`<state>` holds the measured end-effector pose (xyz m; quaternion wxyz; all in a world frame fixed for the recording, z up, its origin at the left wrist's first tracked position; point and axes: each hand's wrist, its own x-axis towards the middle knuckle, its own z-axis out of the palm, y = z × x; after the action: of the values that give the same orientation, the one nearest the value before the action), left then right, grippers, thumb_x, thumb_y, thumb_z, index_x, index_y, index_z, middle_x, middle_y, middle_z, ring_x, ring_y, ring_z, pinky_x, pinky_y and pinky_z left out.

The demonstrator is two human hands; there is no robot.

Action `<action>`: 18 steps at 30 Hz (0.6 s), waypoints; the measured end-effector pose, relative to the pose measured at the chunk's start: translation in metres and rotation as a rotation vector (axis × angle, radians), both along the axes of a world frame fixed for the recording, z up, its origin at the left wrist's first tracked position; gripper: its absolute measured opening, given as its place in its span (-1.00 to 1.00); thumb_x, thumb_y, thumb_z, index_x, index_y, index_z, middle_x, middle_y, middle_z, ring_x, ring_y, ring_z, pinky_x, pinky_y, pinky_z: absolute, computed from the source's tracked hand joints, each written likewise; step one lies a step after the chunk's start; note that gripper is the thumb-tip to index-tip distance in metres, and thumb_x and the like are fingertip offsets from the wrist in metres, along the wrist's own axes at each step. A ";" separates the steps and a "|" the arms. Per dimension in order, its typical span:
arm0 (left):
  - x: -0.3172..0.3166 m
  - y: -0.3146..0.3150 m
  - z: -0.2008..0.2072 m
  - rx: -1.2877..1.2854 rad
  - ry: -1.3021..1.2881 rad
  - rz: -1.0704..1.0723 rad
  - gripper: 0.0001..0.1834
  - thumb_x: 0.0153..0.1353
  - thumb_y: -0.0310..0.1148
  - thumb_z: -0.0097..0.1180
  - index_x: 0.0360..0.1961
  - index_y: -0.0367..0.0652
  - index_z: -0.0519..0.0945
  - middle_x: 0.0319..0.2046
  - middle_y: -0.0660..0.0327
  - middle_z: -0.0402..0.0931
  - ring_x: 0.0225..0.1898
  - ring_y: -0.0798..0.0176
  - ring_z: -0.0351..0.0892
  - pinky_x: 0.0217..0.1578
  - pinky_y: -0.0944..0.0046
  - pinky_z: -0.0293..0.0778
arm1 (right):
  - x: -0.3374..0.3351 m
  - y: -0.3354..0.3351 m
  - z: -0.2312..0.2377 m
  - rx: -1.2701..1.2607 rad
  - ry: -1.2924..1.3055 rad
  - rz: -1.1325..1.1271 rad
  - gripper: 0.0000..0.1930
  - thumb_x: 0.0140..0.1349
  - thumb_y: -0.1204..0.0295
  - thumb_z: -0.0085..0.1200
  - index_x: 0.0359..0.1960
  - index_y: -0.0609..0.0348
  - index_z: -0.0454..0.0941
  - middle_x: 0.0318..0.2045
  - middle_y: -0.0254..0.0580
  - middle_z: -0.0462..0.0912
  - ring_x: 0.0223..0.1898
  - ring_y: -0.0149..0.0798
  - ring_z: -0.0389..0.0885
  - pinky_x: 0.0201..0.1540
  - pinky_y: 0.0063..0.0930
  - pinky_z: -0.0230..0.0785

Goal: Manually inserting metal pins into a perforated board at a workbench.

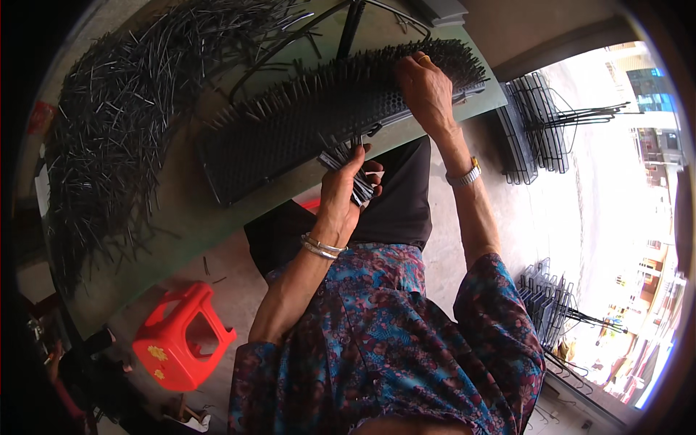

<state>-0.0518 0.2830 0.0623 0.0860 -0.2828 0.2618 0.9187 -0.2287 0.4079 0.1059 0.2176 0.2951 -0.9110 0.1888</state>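
Observation:
A bundle of thin dark strips (360, 190) rests in my left hand (342, 185), its thumb and fingers wrapped round it. Just beyond lies a long black perforated panel (290, 141), tilted across the table. Short dark strips (341, 76) stand up in dense rows along its far side, while its near side shows bare holes. My right hand (426, 90) is over the panel's right part, fingers pinched together among the standing strips. Whatever those fingertips hold is hidden.
A big heap of loose dark strips (138, 94) covers the table's left. The greenish tabletop (174, 243) has its edge before me. Black wire racks (540, 127) stand on the floor at right, and a red plastic stool (181, 337) at lower left.

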 end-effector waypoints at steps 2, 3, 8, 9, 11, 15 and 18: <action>0.000 -0.001 -0.001 0.004 0.000 0.004 -0.67 0.26 -0.16 0.21 -0.10 -0.18 0.58 -0.47 0.14 0.60 -0.56 0.35 0.54 -0.58 0.35 0.50 | 0.004 -0.004 -0.003 0.020 0.032 0.046 -0.90 0.23 0.42 0.08 -0.27 0.12 0.58 -0.35 -0.14 0.53 -0.35 0.03 0.56 -0.34 -0.18 0.40; 0.000 -0.001 -0.002 0.007 -0.001 0.005 -0.67 0.26 -0.16 0.21 -0.10 -0.17 0.58 -0.46 0.14 0.60 -0.56 0.35 0.54 -0.58 0.35 0.50 | 0.007 -0.004 -0.004 -0.013 0.035 0.037 -0.90 0.22 0.43 0.10 -0.27 0.12 0.58 -0.35 -0.15 0.54 -0.36 0.02 0.56 -0.34 -0.19 0.41; 0.000 -0.003 -0.001 0.003 0.004 0.002 -0.68 0.26 -0.17 0.21 -0.10 -0.17 0.59 -0.47 0.15 0.59 -0.56 0.35 0.54 -0.58 0.36 0.50 | 0.013 -0.006 -0.009 -0.066 0.079 -0.034 -0.90 0.23 0.42 0.10 -0.27 0.11 0.59 -0.34 -0.15 0.55 -0.35 0.02 0.57 -0.33 -0.19 0.41; 0.000 -0.004 -0.002 0.007 0.013 0.001 -0.68 0.26 -0.16 0.20 -0.10 -0.17 0.59 -0.47 0.16 0.59 -0.55 0.35 0.55 -0.58 0.36 0.50 | 0.012 -0.007 -0.010 -0.031 0.086 -0.056 -0.90 0.23 0.42 0.09 -0.27 0.11 0.59 -0.34 -0.15 0.56 -0.33 0.01 0.58 -0.32 -0.19 0.42; 0.000 -0.004 -0.002 0.011 0.012 -0.001 -0.67 0.26 -0.16 0.20 -0.10 -0.17 0.60 -0.47 0.17 0.59 -0.55 0.35 0.55 -0.58 0.36 0.50 | 0.009 -0.005 -0.011 -0.032 0.094 -0.055 -0.90 0.23 0.41 0.09 -0.27 0.11 0.60 -0.34 -0.15 0.56 -0.32 0.01 0.58 -0.32 -0.19 0.42; -0.001 -0.004 0.001 0.020 -0.003 -0.011 -0.67 0.26 -0.15 0.20 -0.09 -0.17 0.60 -0.47 0.17 0.58 -0.54 0.35 0.55 -0.56 0.35 0.51 | 0.009 -0.002 -0.011 -0.041 0.088 -0.095 -0.88 0.25 0.39 0.08 -0.25 0.10 0.60 -0.34 -0.15 0.57 -0.31 -0.01 0.59 -0.31 -0.19 0.42; 0.000 -0.003 0.002 0.018 0.015 -0.019 -0.67 0.26 -0.15 0.21 -0.10 -0.17 0.60 -0.46 0.17 0.59 -0.53 0.35 0.55 -0.55 0.34 0.51 | 0.009 0.000 -0.012 -0.056 0.091 -0.140 -0.88 0.26 0.37 0.08 -0.25 0.09 0.61 -0.35 -0.16 0.57 -0.33 -0.03 0.60 -0.32 -0.21 0.42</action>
<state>-0.0517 0.2801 0.0642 0.0951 -0.2728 0.2568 0.9223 -0.2195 0.4077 0.0934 0.2794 0.2327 -0.9130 0.1848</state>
